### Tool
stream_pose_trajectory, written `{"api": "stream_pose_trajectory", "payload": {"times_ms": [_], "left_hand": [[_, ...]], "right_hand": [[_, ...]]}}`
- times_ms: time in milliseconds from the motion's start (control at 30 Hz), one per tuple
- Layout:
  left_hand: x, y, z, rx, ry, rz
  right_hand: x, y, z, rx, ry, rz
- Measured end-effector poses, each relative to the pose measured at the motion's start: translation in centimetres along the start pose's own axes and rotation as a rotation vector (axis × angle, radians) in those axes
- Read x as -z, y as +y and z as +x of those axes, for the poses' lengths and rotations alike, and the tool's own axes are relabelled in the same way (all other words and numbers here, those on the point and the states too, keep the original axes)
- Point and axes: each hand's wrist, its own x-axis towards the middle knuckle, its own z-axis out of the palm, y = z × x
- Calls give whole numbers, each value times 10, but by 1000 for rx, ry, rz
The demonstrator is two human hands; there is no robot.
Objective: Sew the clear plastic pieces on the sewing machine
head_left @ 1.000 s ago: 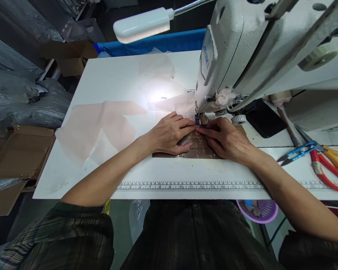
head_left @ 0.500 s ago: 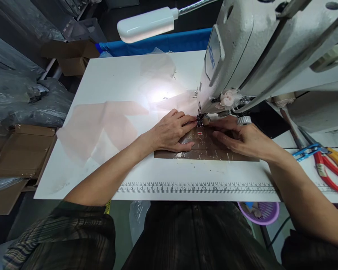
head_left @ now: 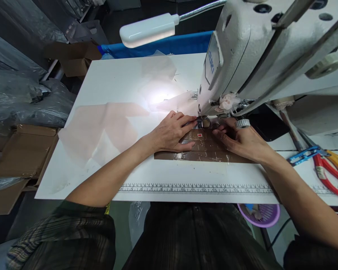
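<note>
My left hand lies flat with fingers apart, its fingertips beside the presser foot of a white sewing machine. Under the palm is a brown taped sheet with a small red mark. A pale sheer fabric piece stretches across the bed behind this hand. To the right of the presser foot, my right hand is closed, thumb and fingers curled together. What they pinch is mostly hidden by the fingers, near a pale strip beside the foot.
Sheer fabric pieces lie on the white table at left. A lamp hangs above. Scissors with red handles, a blue tool and a black flat object lie at right. A purple basket is below the edge.
My right hand's fingers have drawn back from the presser foot and curled in, uncovering more of the area beside it. My left hand stays in place. The view has shifted slightly.
</note>
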Motion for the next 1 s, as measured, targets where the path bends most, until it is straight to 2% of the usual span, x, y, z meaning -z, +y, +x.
{"api": "stream_pose_trajectory", "payload": {"times_ms": [100, 200, 367, 500, 633, 700, 767, 867, 933, 1000], "left_hand": [[-1, 1, -1, 15, 6, 2], [-1, 1, -1, 33, 21, -6], [-4, 1, -2, 50, 50, -33], [-6, 2, -1, 79, -8, -66], [7, -4, 5, 69, -96, -101], [18, -15, 13, 35, -144, -121], [28, -33, 25, 57, -121, -106], [32, -72, 43, 297, -20, -46], [29, -100, 54, 485, -40, -65], [24, -123, 61, 590, -14, -101]], "right_hand": [[0, -3, -1, -111, 23, 25], [-1, -3, 0, -123, 37, 24], [-4, 1, 1, -61, 62, 5], [-8, 4, -1, 2, 94, -29], [-13, 7, -6, 28, 83, -97], [-16, 9, -9, 44, 86, -128], [-20, 10, -12, 58, 97, -172], [-24, 12, -13, 87, 122, -231], [-26, 11, -13, 104, 144, -255], [-26, 9, -13, 109, 148, -276]]}}
